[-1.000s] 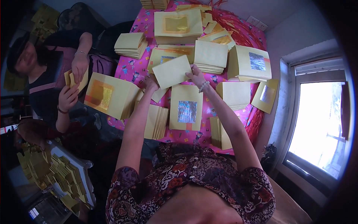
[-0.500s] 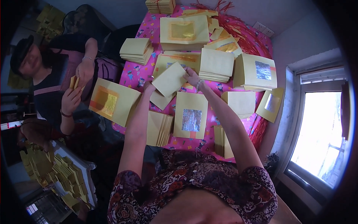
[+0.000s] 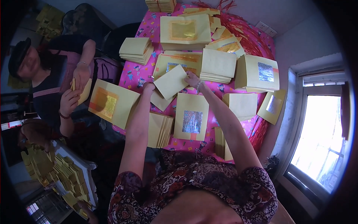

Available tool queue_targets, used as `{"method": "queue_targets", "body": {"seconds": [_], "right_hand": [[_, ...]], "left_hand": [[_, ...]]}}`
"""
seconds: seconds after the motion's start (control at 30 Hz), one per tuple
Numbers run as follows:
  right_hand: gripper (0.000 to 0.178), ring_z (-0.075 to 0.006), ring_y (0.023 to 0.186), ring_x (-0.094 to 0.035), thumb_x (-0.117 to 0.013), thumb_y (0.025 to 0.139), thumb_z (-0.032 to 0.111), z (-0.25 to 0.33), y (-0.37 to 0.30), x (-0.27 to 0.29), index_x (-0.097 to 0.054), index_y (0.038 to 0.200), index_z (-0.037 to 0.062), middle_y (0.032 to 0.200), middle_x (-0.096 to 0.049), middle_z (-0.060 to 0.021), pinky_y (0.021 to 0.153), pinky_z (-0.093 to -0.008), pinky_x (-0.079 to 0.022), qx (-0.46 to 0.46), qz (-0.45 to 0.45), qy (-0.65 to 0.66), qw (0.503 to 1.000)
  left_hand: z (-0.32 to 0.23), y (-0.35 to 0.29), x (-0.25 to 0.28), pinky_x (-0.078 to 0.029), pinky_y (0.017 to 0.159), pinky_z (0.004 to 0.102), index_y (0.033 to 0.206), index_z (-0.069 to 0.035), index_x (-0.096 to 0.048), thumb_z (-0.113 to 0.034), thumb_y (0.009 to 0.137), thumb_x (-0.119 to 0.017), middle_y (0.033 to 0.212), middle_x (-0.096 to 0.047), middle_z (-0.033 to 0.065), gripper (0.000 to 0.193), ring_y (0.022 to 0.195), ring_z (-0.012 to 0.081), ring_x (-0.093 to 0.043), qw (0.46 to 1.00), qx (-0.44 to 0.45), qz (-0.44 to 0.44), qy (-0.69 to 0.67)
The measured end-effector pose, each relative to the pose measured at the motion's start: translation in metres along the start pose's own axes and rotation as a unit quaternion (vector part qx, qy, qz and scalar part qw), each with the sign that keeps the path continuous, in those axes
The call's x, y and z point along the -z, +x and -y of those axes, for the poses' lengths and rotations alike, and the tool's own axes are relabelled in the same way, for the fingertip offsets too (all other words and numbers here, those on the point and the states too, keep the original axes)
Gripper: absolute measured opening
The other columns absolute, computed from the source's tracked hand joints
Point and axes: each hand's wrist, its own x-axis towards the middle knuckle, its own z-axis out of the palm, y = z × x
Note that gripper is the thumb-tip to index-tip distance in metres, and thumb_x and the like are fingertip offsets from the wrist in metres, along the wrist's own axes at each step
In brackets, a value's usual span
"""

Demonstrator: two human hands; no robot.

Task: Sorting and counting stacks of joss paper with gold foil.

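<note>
A folded sheet of plain yellow paper [image 3: 170, 83] is held between my two hands above the table. My left hand [image 3: 148, 87] is closed on its left edge, with the fingers partly hidden. At the upper right edge, my right hand [image 3: 192, 79] pinches the paper between thumb and fingers. Under it lies another yellow sheet [image 3: 161, 101]. Just behind is a pile of yellow sheets [image 3: 160, 63] with orange and foil patches. A yellow sheet with a silver foil square [image 3: 182, 100] lies in front of my right hand.
Stacks of folded yellow paper [image 3: 218, 63] cover the pink patterned table [image 3: 132, 76]. Red strips [image 3: 257, 37] lie along its far right edge. At the left, a co-worker's hands [image 3: 76, 87] hold yellow paper. A wall socket [image 3: 262, 26] and a bright window [image 3: 317, 130] are at the right.
The paper in my hands has turned slightly, its top edge lower and nearer level. My right hand has shifted slightly right and down. The co-worker's paper has swung lower and shows wider.
</note>
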Motion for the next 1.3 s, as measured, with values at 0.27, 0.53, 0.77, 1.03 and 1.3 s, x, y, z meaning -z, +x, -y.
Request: {"method": "queue_targets", "body": {"seconds": [0.27,0.53,0.77,1.03,1.3], "right_hand": [[0.032,-0.0185,0.086,-0.061,-0.055,0.083,0.009,0.019,-0.003,-0.009,-0.045,0.113,0.0085,0.103,-0.056,-0.0082,0.066,-0.0339,-0.056,-0.062,0.048,-0.011,0.997],[0.035,-0.0187,0.084,-0.061,-0.058,0.082,0.01,0.032,-0.002,-0.012,-0.044,0.115,0.0072,0.097,-0.058,-0.0091,0.064,-0.0336,-0.056,-0.066,0.071,-0.042,0.994],[0.041,-0.029,0.097,-0.06,-0.062,0.074,0.013,0.03,0.0,-0.027,-0.052,0.112,0.0025,0.105,-0.06,-0.021,0.087,-0.0369,-0.047,0.04,0.022,-0.201,0.978],[0.039,-0.0342,0.102,-0.057,-0.06,0.077,0.016,0.033,-0.003,-0.027,-0.049,0.113,0.0027,0.106,-0.059,-0.0214,0.087,-0.039,-0.045,0.029,0.023,-0.302,0.952],[0.043,-0.0329,0.103,-0.057,-0.059,0.077,0.02,0.056,-0.014,-0.046,-0.051,0.116,0.0054,0.108,-0.059,-0.0207,0.088,-0.0399,-0.045,0.067,0.118,-0.3,0.944]], "left_hand": [[0.018,0.012,0.008,-0.049,0.076,0.0381,0.102,0.002,-0.062,-0.031,0.079,-0.058,0.103,-0.063,0.0188,0.041,0.092,0.0307,-0.062,0.999,-0.009,0.027,-0.034],[-0.032,-0.028,0.029,-0.041,0.09,0.0397,0.115,0.005,-0.054,-0.051,0.083,-0.04,0.12,-0.052,0.0264,0.065,0.111,0.0334,-0.052,0.988,0.092,0.025,-0.118],[-0.075,-0.071,0.036,-0.049,0.076,0.0369,0.116,0.005,-0.053,-0.056,0.078,-0.047,0.102,-0.063,0.0182,0.072,0.088,0.0269,-0.063,0.997,0.043,0.06,-0.025],[-0.108,-0.098,0.031,-0.04,0.094,0.0402,0.114,0.005,-0.056,-0.061,0.077,-0.041,0.119,-0.053,0.0262,0.077,0.113,0.036,-0.051,0.975,-0.02,0.125,0.182],[-0.106,-0.097,0.038,-0.039,0.096,0.0403,0.113,0.006,-0.056,-0.06,0.085,-0.032,0.12,-0.051,0.0286,0.075,0.116,0.0359,-0.049,0.968,-0.032,0.08,0.237]]}}
